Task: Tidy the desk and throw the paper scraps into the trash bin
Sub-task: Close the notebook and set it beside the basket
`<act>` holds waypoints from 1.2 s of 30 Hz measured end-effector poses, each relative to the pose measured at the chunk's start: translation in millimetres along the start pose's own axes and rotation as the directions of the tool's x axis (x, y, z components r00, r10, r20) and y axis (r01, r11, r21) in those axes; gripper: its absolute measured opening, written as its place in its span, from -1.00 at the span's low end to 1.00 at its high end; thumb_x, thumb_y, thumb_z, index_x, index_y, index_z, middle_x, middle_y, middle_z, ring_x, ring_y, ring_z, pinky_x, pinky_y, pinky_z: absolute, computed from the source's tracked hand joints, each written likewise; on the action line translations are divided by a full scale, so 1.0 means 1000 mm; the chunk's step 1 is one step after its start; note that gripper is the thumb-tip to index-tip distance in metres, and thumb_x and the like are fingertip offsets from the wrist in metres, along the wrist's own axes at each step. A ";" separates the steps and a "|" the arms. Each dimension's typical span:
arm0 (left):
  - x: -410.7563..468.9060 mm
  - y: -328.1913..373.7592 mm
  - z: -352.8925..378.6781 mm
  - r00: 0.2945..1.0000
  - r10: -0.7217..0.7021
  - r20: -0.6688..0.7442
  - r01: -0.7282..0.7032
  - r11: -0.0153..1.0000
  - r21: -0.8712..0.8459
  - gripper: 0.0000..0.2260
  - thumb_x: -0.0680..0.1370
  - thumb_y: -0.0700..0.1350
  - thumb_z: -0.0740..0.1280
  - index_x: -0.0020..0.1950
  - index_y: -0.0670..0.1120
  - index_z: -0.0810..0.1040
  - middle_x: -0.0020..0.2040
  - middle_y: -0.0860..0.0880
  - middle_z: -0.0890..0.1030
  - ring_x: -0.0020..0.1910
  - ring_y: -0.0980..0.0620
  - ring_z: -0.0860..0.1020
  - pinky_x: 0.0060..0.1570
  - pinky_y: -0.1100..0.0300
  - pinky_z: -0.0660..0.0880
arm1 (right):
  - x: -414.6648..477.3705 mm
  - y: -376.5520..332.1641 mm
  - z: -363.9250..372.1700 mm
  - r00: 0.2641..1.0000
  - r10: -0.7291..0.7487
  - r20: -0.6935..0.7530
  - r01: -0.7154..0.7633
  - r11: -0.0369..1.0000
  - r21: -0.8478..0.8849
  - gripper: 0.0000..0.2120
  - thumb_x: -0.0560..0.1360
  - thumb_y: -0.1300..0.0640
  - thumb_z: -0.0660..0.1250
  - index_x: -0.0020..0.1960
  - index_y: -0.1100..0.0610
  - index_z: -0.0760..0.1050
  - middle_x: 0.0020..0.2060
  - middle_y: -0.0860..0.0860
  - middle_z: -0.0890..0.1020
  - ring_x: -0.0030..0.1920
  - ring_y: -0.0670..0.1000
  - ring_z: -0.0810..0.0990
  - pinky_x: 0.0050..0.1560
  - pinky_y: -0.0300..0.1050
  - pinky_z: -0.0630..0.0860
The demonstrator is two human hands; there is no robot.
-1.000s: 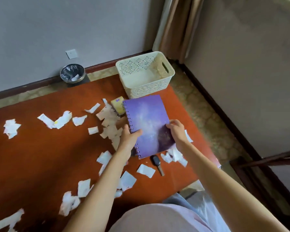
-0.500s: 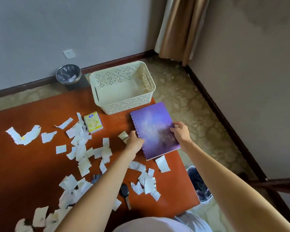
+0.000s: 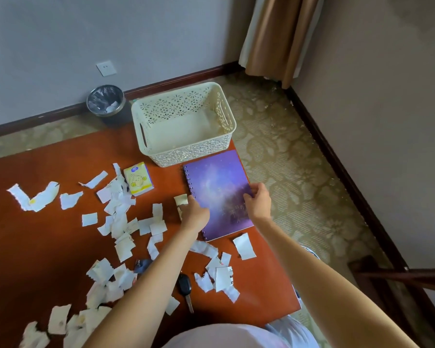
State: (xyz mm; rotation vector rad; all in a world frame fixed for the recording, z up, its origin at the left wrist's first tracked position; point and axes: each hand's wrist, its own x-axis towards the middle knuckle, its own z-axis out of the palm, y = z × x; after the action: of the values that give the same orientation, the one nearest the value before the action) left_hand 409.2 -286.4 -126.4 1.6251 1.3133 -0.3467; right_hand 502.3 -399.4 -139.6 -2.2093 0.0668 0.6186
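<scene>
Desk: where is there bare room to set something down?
Bare desk left of the basket, behind the paper scraps; another patch at the left edge. Crowded from the tissue pack down to the key.

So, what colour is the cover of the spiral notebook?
The notebook cover is purple with a starry galaxy pattern; head view.

notebook [image 3: 216, 187] right of scraps [image 3: 118, 217]; basket [image 3: 191, 153] behind notebook; bin [image 3: 114, 116] behind desk [image 3: 48, 242]

I find bare desk [image 3: 60, 151] left of the basket [image 3: 194, 153]; paper scraps [image 3: 118, 217], tissue pack [image 3: 138, 179] and key [image 3: 185, 288] clutter the middle.
</scene>
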 end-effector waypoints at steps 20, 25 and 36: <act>-0.018 -0.006 -0.011 0.999 0.030 0.040 -0.030 0.999 -0.017 -0.47 0.51 -0.25 0.16 0.49 -0.08 0.19 0.43 -0.19 0.32 0.33 -0.22 0.39 0.28 -0.02 0.45 | -0.020 -0.001 -0.001 0.998 -0.045 0.048 0.053 0.982 -0.181 -0.60 0.48 0.41 0.16 0.32 0.32 0.37 0.27 0.21 0.37 0.26 0.17 0.40 0.25 -0.15 0.33; -0.036 -0.003 -0.029 0.994 0.099 0.039 -0.099 0.995 0.004 -0.70 0.56 -0.24 0.16 0.29 -0.14 0.42 0.25 -0.16 0.51 0.21 -0.17 0.48 0.11 0.08 0.46 | -0.038 -0.013 0.000 0.962 -0.270 0.039 0.264 0.884 -0.387 -0.62 0.46 0.37 0.18 0.28 0.33 0.38 0.23 0.24 0.38 0.20 0.26 0.39 0.19 0.04 0.38; -0.096 -0.097 -0.177 0.910 0.251 -0.330 -0.224 0.967 0.118 -0.71 0.62 -0.15 0.15 0.33 -0.16 0.43 0.29 -0.12 0.51 0.28 -0.07 0.45 0.04 0.25 0.36 | -0.152 -0.090 0.097 0.744 -0.475 0.471 0.658 0.644 -0.390 -0.72 0.52 0.32 0.15 0.21 0.30 0.43 0.17 0.24 0.52 0.15 0.27 0.52 0.04 0.02 0.45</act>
State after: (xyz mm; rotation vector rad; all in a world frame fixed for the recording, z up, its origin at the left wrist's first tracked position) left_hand 229.6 -205.4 -21.3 1.9520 1.3467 0.0394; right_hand 351.7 -291.9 -59.6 -2.4096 -1.0901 0.6717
